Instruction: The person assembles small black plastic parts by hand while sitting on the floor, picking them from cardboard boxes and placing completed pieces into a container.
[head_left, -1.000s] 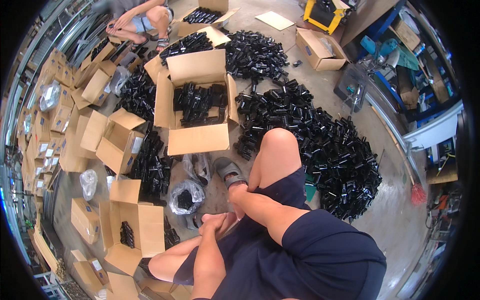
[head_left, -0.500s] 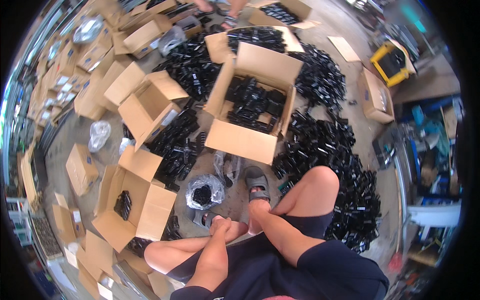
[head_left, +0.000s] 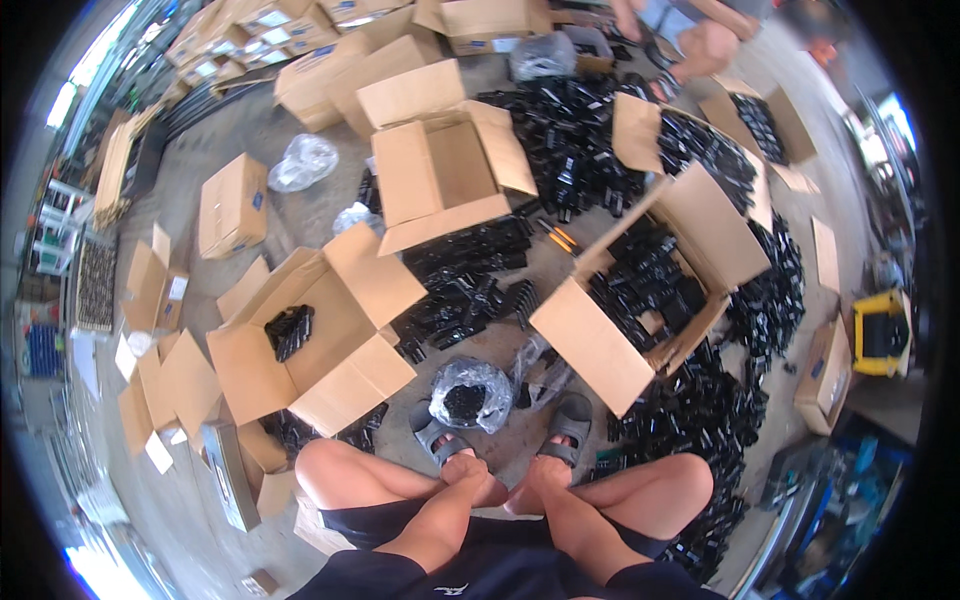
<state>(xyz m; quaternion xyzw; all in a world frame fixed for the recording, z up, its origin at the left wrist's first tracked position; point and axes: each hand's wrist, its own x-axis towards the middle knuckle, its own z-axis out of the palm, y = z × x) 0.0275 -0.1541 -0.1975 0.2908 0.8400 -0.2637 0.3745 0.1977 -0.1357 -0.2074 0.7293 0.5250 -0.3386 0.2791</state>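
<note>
My left hand [head_left: 463, 469] rests on my left lower leg, just above the grey sandal [head_left: 432, 430]. On the other leg, my right hand [head_left: 546, 474] lies by the ankle above a matching sandal [head_left: 569, 420]. How the fingers of either hand are bent is too small to make out. Just beyond my feet sits a clear plastic bag [head_left: 487, 378] with small black parts inside. Ahead to the right, an open cardboard box [head_left: 592, 318] holds many black plastic parts. Another open box [head_left: 243, 372], ahead to the left, contains a small stack of black parts.
Loose black parts [head_left: 565, 150] lie in heaps around the boxes. An open carton [head_left: 408, 180] stands farther ahead. Beside the right-hand wall are a yellow bin [head_left: 881, 335] and a closed carton [head_left: 826, 378]. At the far edge another person [head_left: 690, 45] sits near the heaps.
My view has swung to the left, so the boxes and heaps sit farther right in the picture. Both hands stay at my lower legs, and the parts look unmoved.
</note>
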